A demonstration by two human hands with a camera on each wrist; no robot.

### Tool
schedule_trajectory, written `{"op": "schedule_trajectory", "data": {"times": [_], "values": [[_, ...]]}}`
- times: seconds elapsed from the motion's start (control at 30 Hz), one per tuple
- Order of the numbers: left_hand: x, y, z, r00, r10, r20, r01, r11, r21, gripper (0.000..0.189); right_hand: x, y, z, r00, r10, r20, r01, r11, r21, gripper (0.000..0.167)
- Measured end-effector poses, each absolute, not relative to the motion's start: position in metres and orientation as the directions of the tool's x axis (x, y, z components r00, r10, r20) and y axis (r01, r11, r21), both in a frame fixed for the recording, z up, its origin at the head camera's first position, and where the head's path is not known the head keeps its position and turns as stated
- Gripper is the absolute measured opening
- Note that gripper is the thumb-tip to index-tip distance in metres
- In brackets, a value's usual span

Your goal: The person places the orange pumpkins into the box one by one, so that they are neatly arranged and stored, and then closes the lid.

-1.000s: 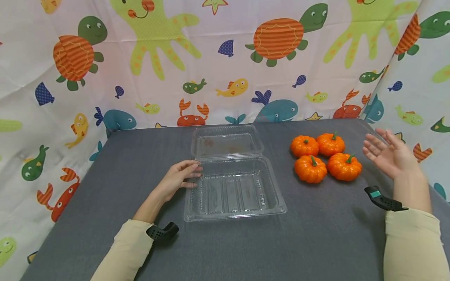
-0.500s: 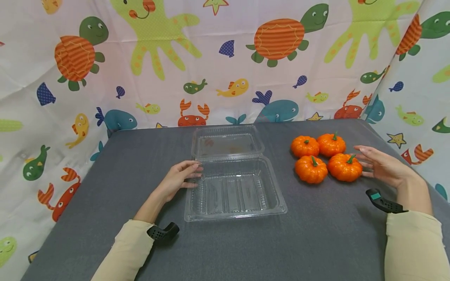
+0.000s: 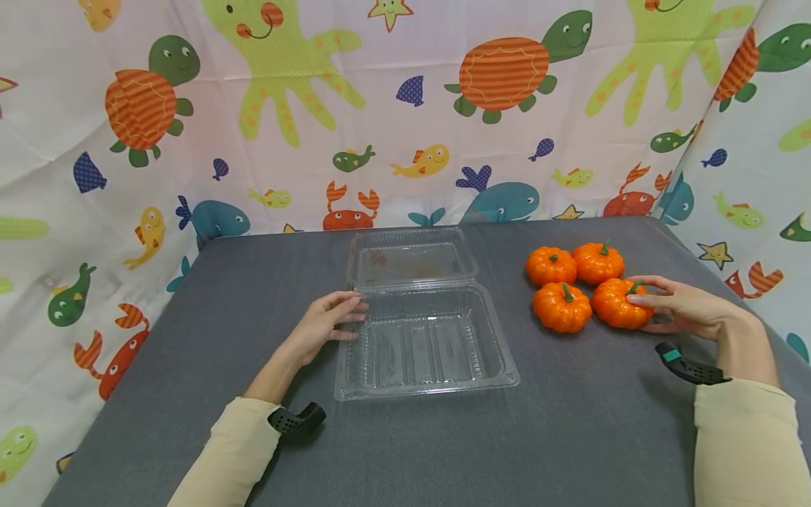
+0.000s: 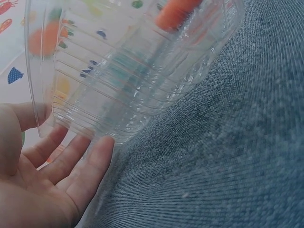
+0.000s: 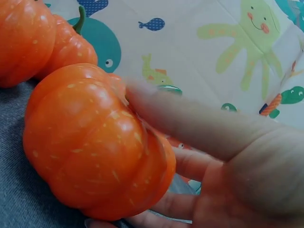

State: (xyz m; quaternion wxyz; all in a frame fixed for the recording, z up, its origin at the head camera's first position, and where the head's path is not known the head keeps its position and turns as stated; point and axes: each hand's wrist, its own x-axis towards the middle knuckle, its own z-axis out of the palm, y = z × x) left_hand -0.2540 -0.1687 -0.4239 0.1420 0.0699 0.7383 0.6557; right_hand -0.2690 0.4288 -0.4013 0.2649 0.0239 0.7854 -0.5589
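A clear plastic clamshell container [image 3: 426, 345] lies with its lid [image 3: 412, 258] folded back on the grey cloth. At its left rim is my left hand [image 3: 323, 325]; the left wrist view shows the thumb at the rim and the fingers [image 4: 99, 154] against the outer wall, holding that side. My right hand [image 3: 690, 310] grips the front right orange pumpkin [image 3: 617, 304], thumb over the top near the stem. In the right wrist view the other fingers [image 5: 175, 205] curl behind and beneath this pumpkin [image 5: 90, 142], partly hidden by it.
Beside the gripped pumpkin sit three more small pumpkins: one at front left [image 3: 561, 308], one at back left [image 3: 550, 266] and one at back right [image 3: 598, 263]. A curtain with sea animals [image 3: 405, 120] hangs behind the grey-covered table [image 3: 431, 458].
My right hand has come down and left from beside the pumpkins and closed its fingers round the front right one. The left hand stays at the container's rim.
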Motion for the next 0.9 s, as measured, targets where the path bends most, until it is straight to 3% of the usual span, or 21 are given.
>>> {"op": "schedule_trajectory", "data": {"times": [0.53,0.9], "values": [[-0.254,-0.169,-0.426,-0.953,0.276,-0.126,-0.095,0.121,0.988,0.042,-0.271,0.426,-0.400,-0.850,-0.291,-0.440,0.325,0.368,-0.871,0.043],[-0.255,-0.166,-0.425,-0.955,0.264,-0.136,-0.107,0.119,0.987,0.043,-0.267,0.438,-0.400,-0.880,-0.248,-0.404,0.335,0.277,-0.900,0.030]]}}
